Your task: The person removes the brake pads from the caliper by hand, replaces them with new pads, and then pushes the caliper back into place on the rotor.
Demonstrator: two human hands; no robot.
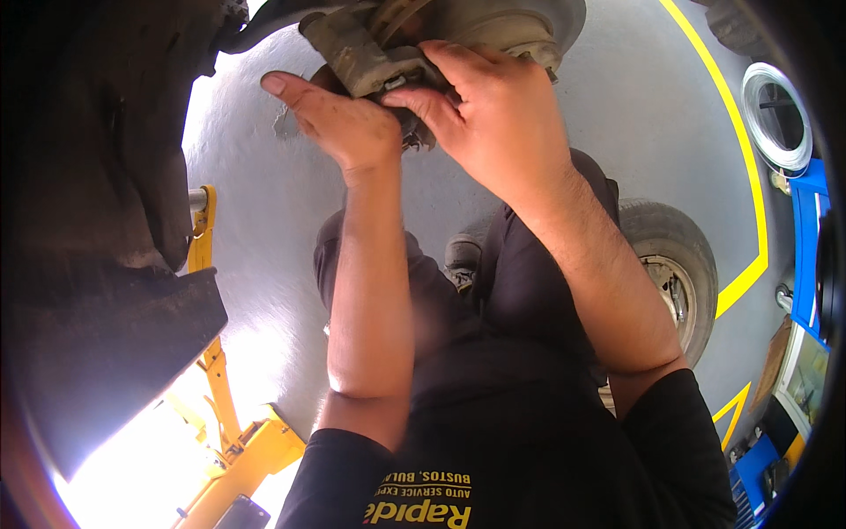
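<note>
A dirty metal brake caliper (357, 57) hangs at the top centre, beside a hub with a round disc (507, 26). My right hand (498, 123) is closed on the caliper, its fingertips at the edge and lower end near a small metal fitting. My left hand (348, 132) is just below and left of it, thumb stretched out to the left; its other fingers are behind the caliper, so I cannot tell whether they grip it. Some dark part shows between the hands, too hidden to make out.
Dark wheel-well plastic (106, 176) fills the left, above a yellow steel lift (256, 441). A removed wheel (683, 238) lies right of my knees. Yellow lines (753, 256) mark the grey floor. A coil (775, 115) and blue equipment (806, 247) stand at the right edge.
</note>
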